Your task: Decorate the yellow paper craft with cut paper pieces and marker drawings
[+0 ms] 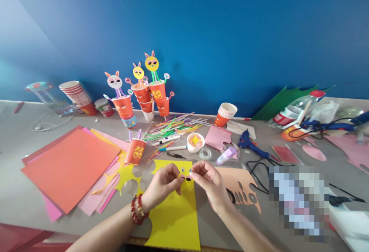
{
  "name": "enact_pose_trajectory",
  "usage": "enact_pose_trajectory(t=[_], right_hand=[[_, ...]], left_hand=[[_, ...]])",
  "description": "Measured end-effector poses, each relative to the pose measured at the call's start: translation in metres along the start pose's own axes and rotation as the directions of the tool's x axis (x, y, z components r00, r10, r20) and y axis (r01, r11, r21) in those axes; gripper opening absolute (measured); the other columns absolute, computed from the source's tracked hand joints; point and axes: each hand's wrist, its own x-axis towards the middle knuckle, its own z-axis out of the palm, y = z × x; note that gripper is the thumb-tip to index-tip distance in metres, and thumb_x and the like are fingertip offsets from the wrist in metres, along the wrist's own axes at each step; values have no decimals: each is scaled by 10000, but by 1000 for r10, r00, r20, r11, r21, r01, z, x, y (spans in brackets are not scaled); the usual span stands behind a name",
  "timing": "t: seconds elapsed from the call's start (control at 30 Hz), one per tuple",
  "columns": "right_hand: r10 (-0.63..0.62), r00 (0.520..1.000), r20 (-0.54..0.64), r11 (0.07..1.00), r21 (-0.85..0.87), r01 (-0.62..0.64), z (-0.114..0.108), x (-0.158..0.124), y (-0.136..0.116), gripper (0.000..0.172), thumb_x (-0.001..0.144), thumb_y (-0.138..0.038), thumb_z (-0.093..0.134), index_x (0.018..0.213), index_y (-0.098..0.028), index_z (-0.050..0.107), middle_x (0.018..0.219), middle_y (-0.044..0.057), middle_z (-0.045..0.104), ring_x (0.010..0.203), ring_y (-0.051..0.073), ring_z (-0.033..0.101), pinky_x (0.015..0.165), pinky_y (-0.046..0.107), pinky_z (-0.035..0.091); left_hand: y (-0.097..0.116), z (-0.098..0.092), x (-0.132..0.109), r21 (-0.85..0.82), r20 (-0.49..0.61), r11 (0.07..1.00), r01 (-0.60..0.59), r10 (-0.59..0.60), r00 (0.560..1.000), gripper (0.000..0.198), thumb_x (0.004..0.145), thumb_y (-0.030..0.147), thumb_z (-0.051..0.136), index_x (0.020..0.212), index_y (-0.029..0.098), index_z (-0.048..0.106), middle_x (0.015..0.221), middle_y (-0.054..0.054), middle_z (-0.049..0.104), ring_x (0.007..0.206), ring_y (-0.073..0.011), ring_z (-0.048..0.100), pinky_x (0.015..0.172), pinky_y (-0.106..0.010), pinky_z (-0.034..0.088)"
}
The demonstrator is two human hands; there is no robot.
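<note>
Between my two hands is a small yellow paper animal face with dark eyes, pink patches and bits of blue near the top. My left hand, with red beads at the wrist, pinches its left side. On the other side, my right hand has thumb and fingers closed on its edge. Part of the face is hidden behind the fingers. Below the hands lies a yellow paper sheet with cut-out edges. A peach sheet with leaf-shaped holes lies right of my right hand.
Finished cup figures stand by the blue wall. Drinking straws, a white cup, clear tape and a glue stick lie ahead. A blue glue gun trails a cord at right. Coloured sheets are stacked left.
</note>
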Motion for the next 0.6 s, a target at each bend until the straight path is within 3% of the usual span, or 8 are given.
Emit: enact_pose_trajectory(t=[0.17, 0.23, 0.3, 0.37, 0.47, 0.53, 0.6], right_hand=[[-81, 997, -9, 994, -76, 80, 0, -2, 1, 296, 768, -425, 806, 829, -188, 640, 765, 19, 656, 688, 164, 621, 613, 249, 519], [-192, 981, 8, 966, -175, 190, 0, -4, -1, 226, 828, -386, 752, 849, -192, 639, 783, 32, 667, 714, 178, 640, 634, 265, 533], [-346, 936, 62, 889, -298, 348, 1, -8, -5, 109, 890, -300, 680, 868, -201, 639, 801, 44, 674, 750, 191, 652, 675, 292, 541], [-508, 845, 170, 761, -372, 532, 2, -11, -12, 46, 912, -182, 619, 889, -217, 636, 816, 48, 685, 776, 199, 658, 720, 329, 540], [-679, 644, 353, 541, -352, 764, 2, -14, -21, 226, 869, -35, 583, 965, -233, 634, 854, 51, 714, 778, 202, 664, 744, 375, 541], [-722, 536, 438, 425, -330, 843, 1, -15, -24, 310, 838, 10, 583, 1034, -225, 635, 894, 68, 729, 787, 207, 668, 746, 390, 548], [-733, 480, 482, 357, -328, 875, -1, -16, -24, 336, 833, 7, 581, 1082, -212, 636, 925, 88, 734, 806, 217, 665, 744, 400, 558]], left_hand=[[-4, 0, 0, 26, -20, 999, -23, 23, 1000, 428, 800, 525, 740, 784, 168, 504, 648, 33, 582, 499, -96, 610, 498, -194, 449], [-5, 0, -1, 70, -35, 996, -58, 60, 998, 392, 831, 507, 716, 805, 167, 524, 629, 28, 589, 518, -109, 624, 518, -202, 467], [-4, -1, -2, 147, -43, 981, -130, 138, 989, 325, 872, 461, 685, 838, 165, 555, 657, 4, 622, 565, -135, 660, 550, -223, 500], [0, -2, -3, 267, -29, 920, -287, 306, 952, 223, 911, 375, 650, 857, 165, 595, 757, -42, 671, 669, -166, 695, 619, -259, 539], [7, -6, -6, 447, 43, 707, -548, 595, 802, 52, 919, 215, 620, 881, 183, 637, 918, -86, 709, 858, -199, 695, 770, -317, 553], [12, -7, -8, 501, 83, 598, -626, 686, 723, 67, 899, 138, 617, 923, 197, 640, 960, -89, 718, 920, -204, 683, 821, -332, 543], [13, -8, -9, 508, 107, 563, -652, 710, 696, 122, 884, 102, 616, 950, 203, 633, 980, -90, 717, 927, -203, 680, 821, -332, 544]])
